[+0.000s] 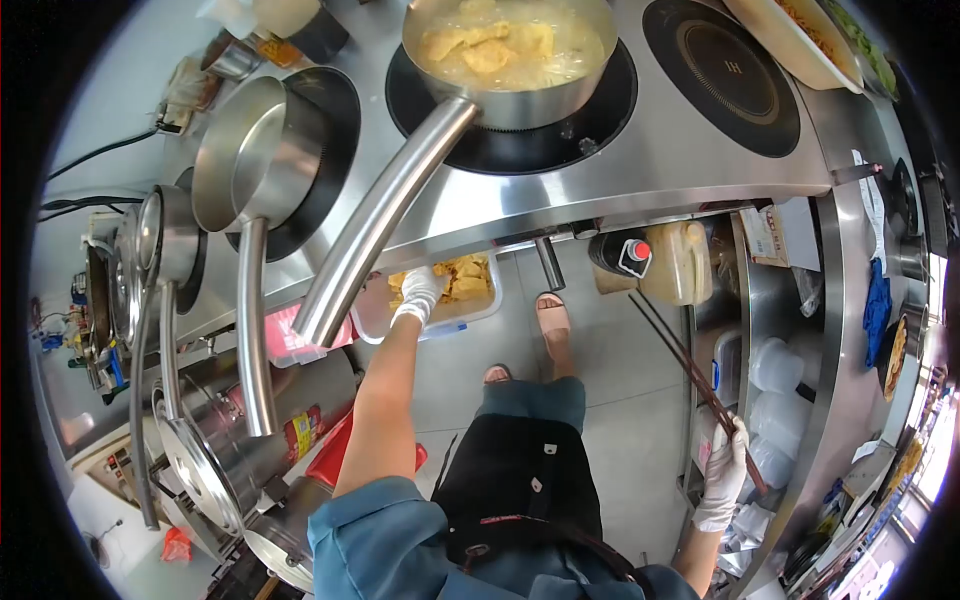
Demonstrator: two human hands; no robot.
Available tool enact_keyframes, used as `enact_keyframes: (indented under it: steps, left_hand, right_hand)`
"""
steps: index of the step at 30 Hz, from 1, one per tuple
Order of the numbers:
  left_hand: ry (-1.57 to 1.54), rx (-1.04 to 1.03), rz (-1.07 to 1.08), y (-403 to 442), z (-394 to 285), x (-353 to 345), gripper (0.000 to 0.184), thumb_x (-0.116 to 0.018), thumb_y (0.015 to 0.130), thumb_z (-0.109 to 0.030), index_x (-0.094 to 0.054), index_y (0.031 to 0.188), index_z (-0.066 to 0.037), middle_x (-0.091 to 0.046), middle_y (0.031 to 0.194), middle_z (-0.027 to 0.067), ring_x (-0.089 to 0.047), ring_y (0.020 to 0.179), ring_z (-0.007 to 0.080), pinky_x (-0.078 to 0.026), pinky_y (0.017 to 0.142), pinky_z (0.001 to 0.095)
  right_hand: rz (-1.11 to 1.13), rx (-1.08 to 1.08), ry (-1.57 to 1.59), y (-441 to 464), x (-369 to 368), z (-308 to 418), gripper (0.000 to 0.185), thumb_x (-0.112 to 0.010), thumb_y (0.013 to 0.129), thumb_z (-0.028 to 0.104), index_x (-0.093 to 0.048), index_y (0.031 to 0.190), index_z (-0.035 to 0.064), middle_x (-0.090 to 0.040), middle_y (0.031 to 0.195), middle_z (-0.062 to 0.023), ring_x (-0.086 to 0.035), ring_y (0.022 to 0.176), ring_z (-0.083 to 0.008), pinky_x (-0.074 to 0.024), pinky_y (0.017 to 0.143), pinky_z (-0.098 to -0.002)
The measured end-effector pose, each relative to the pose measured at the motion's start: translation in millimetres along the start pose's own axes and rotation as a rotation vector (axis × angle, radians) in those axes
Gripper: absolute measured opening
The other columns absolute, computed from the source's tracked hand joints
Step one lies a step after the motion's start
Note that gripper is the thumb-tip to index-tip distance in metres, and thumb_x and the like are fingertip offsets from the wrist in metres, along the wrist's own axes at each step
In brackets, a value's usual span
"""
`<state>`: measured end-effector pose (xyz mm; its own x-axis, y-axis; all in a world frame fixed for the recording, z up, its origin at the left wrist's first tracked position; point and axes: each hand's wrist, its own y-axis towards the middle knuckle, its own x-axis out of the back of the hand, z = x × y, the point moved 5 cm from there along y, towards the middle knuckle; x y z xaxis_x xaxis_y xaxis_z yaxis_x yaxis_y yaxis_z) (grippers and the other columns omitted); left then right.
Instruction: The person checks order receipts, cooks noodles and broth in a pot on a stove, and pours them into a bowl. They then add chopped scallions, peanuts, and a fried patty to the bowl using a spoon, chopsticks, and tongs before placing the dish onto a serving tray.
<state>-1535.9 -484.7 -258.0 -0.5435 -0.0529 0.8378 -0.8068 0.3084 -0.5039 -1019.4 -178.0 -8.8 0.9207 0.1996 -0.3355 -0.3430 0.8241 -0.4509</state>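
Note:
My left hand (421, 290), in a white glove, reaches down into a clear plastic tub (483, 306) of yellow, crinkled food pieces (466, 278) below the counter edge. Its fingertips are hidden, so I cannot see whether they grip a piece. Off to the right, my gloved right hand (722, 476) is closed around long dark chopsticks (683, 362), their tips pointing up and left. On the cooktop above stands a steel saucepan (545, 105) with similar yellow pieces (487, 50) in bubbling liquid. Its long handle (385, 215) sticks out over the counter edge, above my left forearm.
Two more steel saucepans, one nearer (215, 170) and one behind (180, 235), stand on the left, handles jutting out. A round black hob plate (722, 75) lies at the right. Below are a red-capped bottle (628, 256), a yellowish jug (680, 262) and shelves with plastic tubs (775, 366).

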Motion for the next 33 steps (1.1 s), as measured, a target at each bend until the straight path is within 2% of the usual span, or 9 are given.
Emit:
enact_keyframes:
  steps: [6, 9, 12, 16, 20, 22, 25, 31, 33]
  left_hand:
    - [0.070, 0.032, -0.018, 35, -31, -32, 0.042, -0.062, 0.083, -0.032, -0.059, 0.119, -0.012, -0.057, 0.124, 0.0160, -0.058, 0.109, 0.0342, -0.050, 0.087, 0.0427]
    - [0.005, 0.110, -0.039, 8, -21, -22, 0.033, -0.061, 0.083, -0.029, -0.064, 0.110, -0.010, -0.065, 0.104, 0.0181, -0.063, 0.097, 0.0343, -0.051, 0.082, 0.0421]
    - [-0.174, -0.052, -0.415, -62, -30, 41, 0.022, -0.064, 0.081, -0.024, -0.069, 0.095, -0.007, -0.068, 0.084, 0.0160, -0.066, 0.084, 0.0335, -0.052, 0.076, 0.0400]
    - [-0.625, -0.596, -0.522, -210, -142, 163, 0.025, -0.068, 0.077, -0.007, -0.068, 0.102, -0.010, -0.066, 0.087, 0.0107, -0.065, 0.080, 0.0270, -0.052, 0.072, 0.0357]
    - [-0.545, -0.776, -0.965, -239, -228, 312, 0.033, -0.070, 0.075, -0.005, -0.067, 0.107, -0.013, -0.063, 0.094, 0.0082, -0.063, 0.086, 0.0263, -0.051, 0.073, 0.0346]
    - [-0.372, -0.684, -1.015, -209, -253, 354, 0.042, -0.070, 0.075, -0.008, -0.062, 0.116, -0.012, -0.063, 0.098, 0.0094, -0.063, 0.087, 0.0266, -0.051, 0.073, 0.0345]
    - [0.017, -0.412, -0.759, -167, -273, 371, 0.051, -0.070, 0.076, -0.013, -0.055, 0.125, -0.009, -0.061, 0.100, 0.0100, -0.062, 0.088, 0.0280, -0.051, 0.073, 0.0356]
    - [-0.289, -0.408, -0.691, -246, -229, 376, 0.046, -0.071, 0.078, -0.014, -0.058, 0.122, -0.009, -0.062, 0.106, 0.0127, -0.063, 0.092, 0.0308, -0.051, 0.079, 0.0371]
    - [-0.307, -0.473, -0.819, -281, -208, 372, 0.042, -0.071, 0.077, -0.011, -0.060, 0.117, -0.008, -0.063, 0.102, 0.0122, -0.064, 0.087, 0.0290, -0.051, 0.075, 0.0353]
  right_hand:
    - [-0.081, -0.052, 0.059, -14, 22, -19, 0.026, -0.061, 0.090, 0.012, -0.057, 0.112, -0.0025, -0.059, 0.115, -0.0121, -0.058, 0.108, -0.0213, -0.0487, 0.096, -0.0325]
    - [-0.062, -0.019, 0.114, -20, 8, 7, 0.024, -0.057, 0.093, 0.015, -0.055, 0.109, -0.0039, -0.059, 0.108, -0.0132, -0.057, 0.102, -0.0220, -0.0472, 0.095, -0.0343]
    - [0.057, 0.112, 0.172, -10, -23, 55, 0.029, -0.053, 0.096, 0.026, -0.055, 0.106, -0.0009, -0.058, 0.106, -0.0106, -0.057, 0.101, -0.0199, -0.0481, 0.090, -0.0317]
    - [0.164, 0.423, 0.178, 1, -118, 137, 0.037, -0.048, 0.099, 0.031, -0.057, 0.105, -0.0042, -0.058, 0.112, -0.0155, -0.056, 0.106, -0.0235, -0.0451, 0.096, -0.0369]
    - [0.229, 0.658, -0.093, 12, -206, 198, 0.032, -0.053, 0.096, 0.025, -0.059, 0.110, -0.0027, -0.058, 0.116, -0.0155, -0.056, 0.106, -0.0226, -0.0408, 0.098, -0.0391]
    - [0.254, 0.790, -0.217, 14, -245, 220, 0.026, -0.053, 0.095, 0.019, -0.061, 0.106, -0.0027, -0.061, 0.112, -0.0151, -0.057, 0.104, -0.0235, -0.0428, 0.096, -0.0377]
    - [0.435, 0.944, -0.477, 16, -322, 243, 0.015, -0.053, 0.089, 0.000, -0.066, 0.097, -0.0020, -0.066, 0.102, -0.0145, -0.061, 0.098, -0.0238, -0.0472, 0.090, -0.0349]
    - [0.868, 0.810, -0.771, 63, -426, 191, 0.014, -0.066, 0.082, 0.000, -0.070, 0.096, 0.0021, -0.068, 0.099, -0.0113, -0.064, 0.093, -0.0198, -0.0500, 0.085, -0.0291]
    - [0.984, 0.758, -0.721, 80, -444, 167, 0.015, -0.066, 0.083, 0.002, -0.069, 0.097, 0.0011, -0.067, 0.099, -0.0122, -0.064, 0.093, -0.0214, -0.0496, 0.085, -0.0291]
